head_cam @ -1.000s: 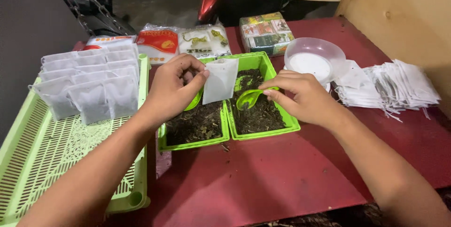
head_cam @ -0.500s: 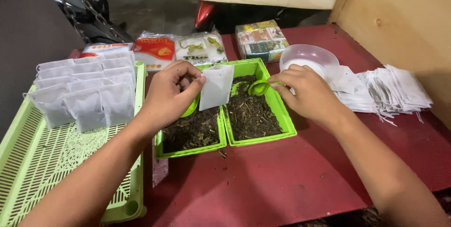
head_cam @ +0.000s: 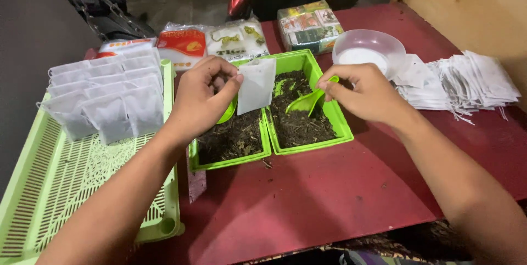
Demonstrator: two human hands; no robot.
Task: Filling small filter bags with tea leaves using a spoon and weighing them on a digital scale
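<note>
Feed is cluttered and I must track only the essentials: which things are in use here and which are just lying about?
In use:
left hand holding a white sachet
right hand holding a green scoop
green tubs of dark leaf

Lying about:
clear bowl
printed packets
stack of empty sachets
filled sachets on green tray

Left hand (head_cam: 204, 97) pinched a small white filter bag (head_cam: 256, 85) over two green trays of loose tea (head_cam: 299, 112), right hand (head_cam: 366, 92) held a green scoop (head_cam: 303, 102), all on the red table (head_cam: 329, 188).
</note>
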